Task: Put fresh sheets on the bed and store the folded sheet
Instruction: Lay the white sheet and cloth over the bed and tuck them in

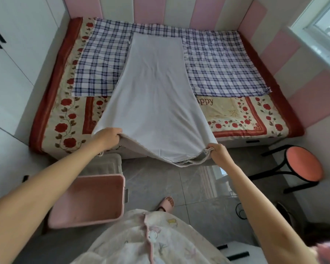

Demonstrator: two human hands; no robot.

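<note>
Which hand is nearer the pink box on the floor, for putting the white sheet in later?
Left, probably. The left hand grips a corner of the white sheet right above the pink box on the floor. The right hand grips the other corner, over by the stool.

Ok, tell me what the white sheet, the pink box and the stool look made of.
The white sheet: woven cloth, likely cotton, matte; it drapes and creases softly between the left hand and right hand gripping its edge.
The pink box: probably moulded plastic, smooth, with rounded corners.
The stool: thin black legs look like metal tube; the orange seat's covering I cannot tell.
</note>
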